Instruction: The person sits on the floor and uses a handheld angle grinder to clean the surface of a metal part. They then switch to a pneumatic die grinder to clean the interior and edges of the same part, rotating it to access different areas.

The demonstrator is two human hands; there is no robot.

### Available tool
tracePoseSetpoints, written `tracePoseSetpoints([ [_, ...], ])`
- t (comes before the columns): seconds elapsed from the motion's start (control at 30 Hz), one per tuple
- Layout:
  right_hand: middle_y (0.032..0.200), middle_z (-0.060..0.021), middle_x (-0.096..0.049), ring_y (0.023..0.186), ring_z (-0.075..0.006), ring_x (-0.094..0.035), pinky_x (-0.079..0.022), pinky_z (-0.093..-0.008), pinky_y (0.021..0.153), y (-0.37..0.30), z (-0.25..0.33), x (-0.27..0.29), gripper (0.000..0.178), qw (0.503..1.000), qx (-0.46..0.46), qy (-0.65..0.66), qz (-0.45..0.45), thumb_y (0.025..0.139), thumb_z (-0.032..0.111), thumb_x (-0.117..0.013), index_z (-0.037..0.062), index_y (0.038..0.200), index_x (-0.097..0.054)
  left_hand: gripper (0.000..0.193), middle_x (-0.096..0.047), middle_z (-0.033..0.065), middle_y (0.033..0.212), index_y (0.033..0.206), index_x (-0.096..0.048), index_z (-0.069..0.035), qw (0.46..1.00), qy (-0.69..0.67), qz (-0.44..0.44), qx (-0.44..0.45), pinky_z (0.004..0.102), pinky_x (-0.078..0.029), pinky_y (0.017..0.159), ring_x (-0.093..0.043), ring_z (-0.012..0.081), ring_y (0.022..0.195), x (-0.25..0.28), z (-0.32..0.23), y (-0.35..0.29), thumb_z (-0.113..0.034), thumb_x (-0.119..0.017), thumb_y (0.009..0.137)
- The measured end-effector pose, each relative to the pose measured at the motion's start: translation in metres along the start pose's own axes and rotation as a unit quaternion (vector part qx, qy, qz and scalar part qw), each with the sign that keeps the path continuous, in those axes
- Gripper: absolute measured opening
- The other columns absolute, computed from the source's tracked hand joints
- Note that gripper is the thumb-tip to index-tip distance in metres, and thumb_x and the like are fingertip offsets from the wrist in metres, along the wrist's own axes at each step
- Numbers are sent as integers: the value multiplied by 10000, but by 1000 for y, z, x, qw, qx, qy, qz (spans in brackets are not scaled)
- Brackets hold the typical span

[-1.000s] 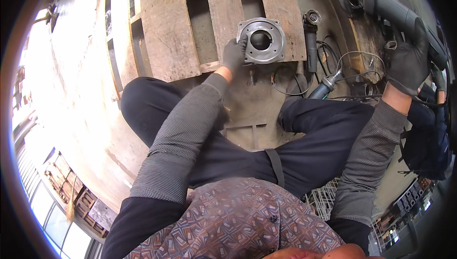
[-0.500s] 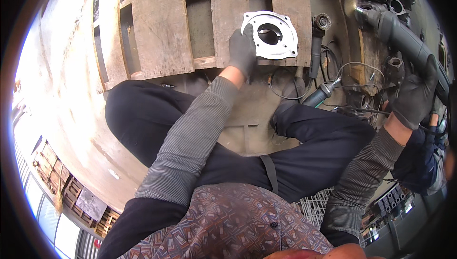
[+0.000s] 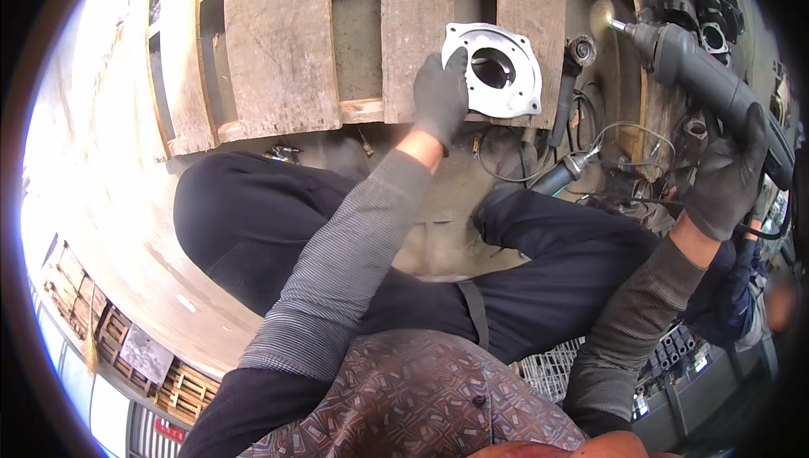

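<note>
My gloved left hand (image 3: 440, 96) rests on the left edge of a flat silver metal flange plate (image 3: 497, 70) with a round central hole, which lies on a wooden pallet (image 3: 278, 45). My gloved right hand (image 3: 726, 176) grips the body of a grey die grinder (image 3: 704, 79) held up at the right, its wire brush tip (image 3: 602, 16) pointing toward the pallet's upper right. The brush is apart from the plate.
A second power tool (image 3: 566, 87) lies beside the pallet with its cable (image 3: 607, 142) looped on the concrete floor. Dark metal parts (image 3: 704, 3) are piled at the top right. My knees (image 3: 253, 214) frame the floor in front. Small bolts (image 3: 282, 153) lie near the pallet's edge.
The plate, first showing a raised grey hub, now lies flat with its bright face up. My right hand has brought the grinder closer toward the pallet.
</note>
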State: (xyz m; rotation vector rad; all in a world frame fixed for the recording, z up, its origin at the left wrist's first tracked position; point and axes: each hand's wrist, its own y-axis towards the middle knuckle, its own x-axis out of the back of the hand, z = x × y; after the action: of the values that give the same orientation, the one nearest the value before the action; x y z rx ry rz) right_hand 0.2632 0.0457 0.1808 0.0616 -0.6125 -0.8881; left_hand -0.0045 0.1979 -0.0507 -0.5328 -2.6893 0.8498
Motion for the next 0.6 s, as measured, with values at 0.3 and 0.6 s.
tracePoseSetpoints([
  [0.3, 1397, -209, -603, 1278, -385, -621, -565, -533, 1073, 10, 7, 7, 375, 992, -85, 79, -50, 1062, 20, -541, 41, 1436, -553, 463, -718, 230, 921, 1022, -638, 79, 999, -15, 7, -29, 430, -526, 775, -693, 321, 848, 2, 9, -10, -381, -609, 1064],
  [0.6, 1373, -220, -606, 1268, -366, -632, -546, -544, 1099, 4, 5, 17, 437, 995, -40, 86, -34, 1039, -26, -523, 28, 1473, -519, 443, -718, 113, 921, 1171, -622, 57, 993, 52, 77, -73, 303, -518, 641, -652, 145, 754, 15, -23, -22, -374, -564, 1087],
])
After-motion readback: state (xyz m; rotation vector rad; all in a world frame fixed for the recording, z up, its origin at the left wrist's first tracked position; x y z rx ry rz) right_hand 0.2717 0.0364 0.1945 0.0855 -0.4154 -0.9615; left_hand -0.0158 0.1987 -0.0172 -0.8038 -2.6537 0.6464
